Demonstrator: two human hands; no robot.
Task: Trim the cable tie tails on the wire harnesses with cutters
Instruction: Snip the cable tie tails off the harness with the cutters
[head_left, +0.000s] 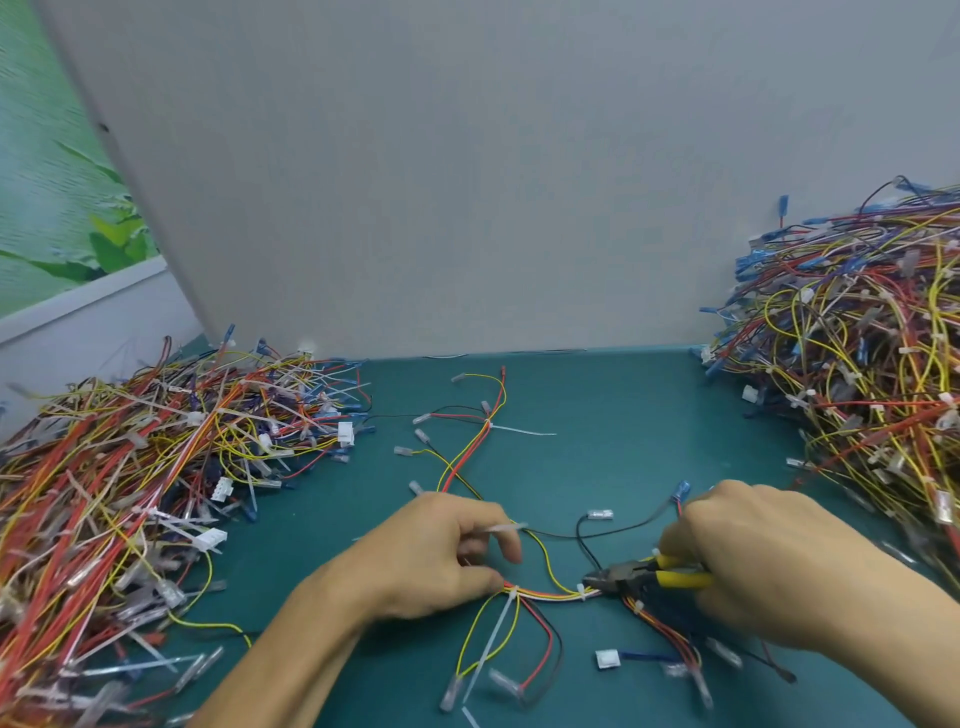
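The biggest risk is the 2 heaps: the left pile (130, 467) and right pile (857, 364) crowd the bench (623, 415), and a trailing lead of the harness (545, 592) could snag either and drag strands into the work; that harness lies mid-bench before the person, its bundle stretched between the hands; the left hand (431, 556) pinches the bundle beside 1 tie, while the right hand (753, 561) grips the yellow handles of the cutters (631, 574), whose jaws, seemingly near closed, sit at another tie (582, 591); set too close, the blades could nick a wire rather than plastic, and a clipped end may fly off; counted: 2 piles, 1 harness in work, 2 hands, 1 cutters, and 3 long tails (493, 639) I can make out between the piles.
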